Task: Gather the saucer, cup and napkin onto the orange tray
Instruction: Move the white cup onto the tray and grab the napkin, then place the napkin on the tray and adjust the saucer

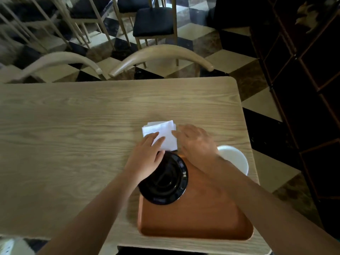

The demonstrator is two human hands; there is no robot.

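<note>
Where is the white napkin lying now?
The napkin lies on the table just beyond the orange tray, between the left hand and right hand.

Layout: the tray [195,223] lay at the table's [73,144] near right corner. The saucer [165,179] sat on the tray's far left part (overhanging its left rim). The napkin [161,133] lay on the table just beyond the tray; the cup [234,159] stood at the tray's far right.

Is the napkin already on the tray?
No, the napkin lies on the table beyond the tray, under both hands' fingertips.
</note>
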